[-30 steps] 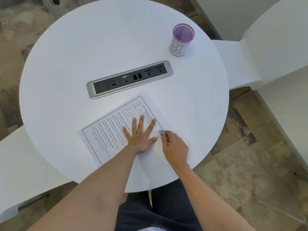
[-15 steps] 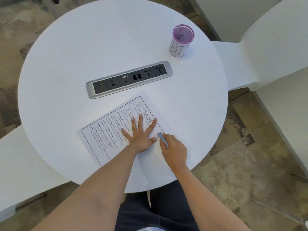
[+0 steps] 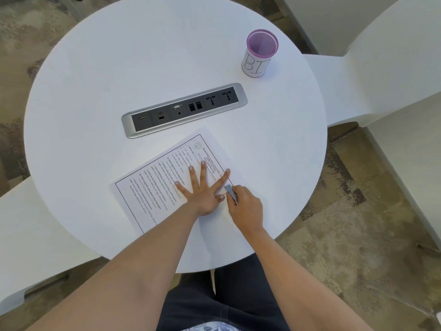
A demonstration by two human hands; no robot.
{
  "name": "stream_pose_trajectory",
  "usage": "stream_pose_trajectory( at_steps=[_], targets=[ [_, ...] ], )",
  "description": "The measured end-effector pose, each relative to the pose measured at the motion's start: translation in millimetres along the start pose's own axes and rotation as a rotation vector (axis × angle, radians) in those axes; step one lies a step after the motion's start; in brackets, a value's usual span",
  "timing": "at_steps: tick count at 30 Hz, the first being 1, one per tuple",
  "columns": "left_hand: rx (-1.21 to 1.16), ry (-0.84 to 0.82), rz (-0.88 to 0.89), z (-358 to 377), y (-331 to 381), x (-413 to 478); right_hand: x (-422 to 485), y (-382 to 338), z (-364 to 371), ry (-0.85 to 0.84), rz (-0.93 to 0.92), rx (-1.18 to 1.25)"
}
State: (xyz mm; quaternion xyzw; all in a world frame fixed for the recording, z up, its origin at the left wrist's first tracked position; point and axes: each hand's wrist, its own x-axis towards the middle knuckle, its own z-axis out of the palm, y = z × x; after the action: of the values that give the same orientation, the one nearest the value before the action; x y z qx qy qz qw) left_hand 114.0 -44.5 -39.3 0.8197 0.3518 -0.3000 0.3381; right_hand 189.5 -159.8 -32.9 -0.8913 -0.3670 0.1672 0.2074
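A printed sheet of paper (image 3: 157,185) lies slanted on the near part of a round white table (image 3: 119,68). My left hand (image 3: 202,189) lies flat on the sheet with its fingers spread, pressing it down. My right hand (image 3: 245,206) grips a small grey metal tool (image 3: 231,192), perhaps a staple remover. The tool's tip rests at the sheet's near right corner, right beside my left thumb.
A silver socket strip (image 3: 185,109) is set into the middle of the table. A purple mesh cup (image 3: 260,53) with a white label stands at the far right. White seats stand at the right (image 3: 381,68) and at the left (image 3: 31,235). The floor is patterned carpet.
The grey tool in my right hand has slid a little along the paper's corner towards my left thumb. My left hand has stayed flat on the sheet.
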Motion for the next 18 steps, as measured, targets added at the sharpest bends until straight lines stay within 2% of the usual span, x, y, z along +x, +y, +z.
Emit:
stream_pose_trajectory(
  at_steps=[3, 7, 12, 16, 18],
  targets=[
    [-0.006, 0.006, -0.013, 2, 0, 1, 4, -2, 6, -0.015, 0.219, 0.228],
    [0.002, 0.004, -0.016, 3, -1, 2, 1, -12, 9, 0.061, 0.524, 0.598],
    [0.002, -0.002, -0.015, 2, -2, 2, 5, -10, 6, 0.02, 0.683, 0.841],
    [0.001, -0.014, -0.021, 0, -1, 2, 11, -4, -2, 0.089, 0.841, 1.03],
    [-0.004, -0.017, -0.021, 0, -1, 2, 14, 8, -11, 0.076, 0.81, 1.014]
  ],
)
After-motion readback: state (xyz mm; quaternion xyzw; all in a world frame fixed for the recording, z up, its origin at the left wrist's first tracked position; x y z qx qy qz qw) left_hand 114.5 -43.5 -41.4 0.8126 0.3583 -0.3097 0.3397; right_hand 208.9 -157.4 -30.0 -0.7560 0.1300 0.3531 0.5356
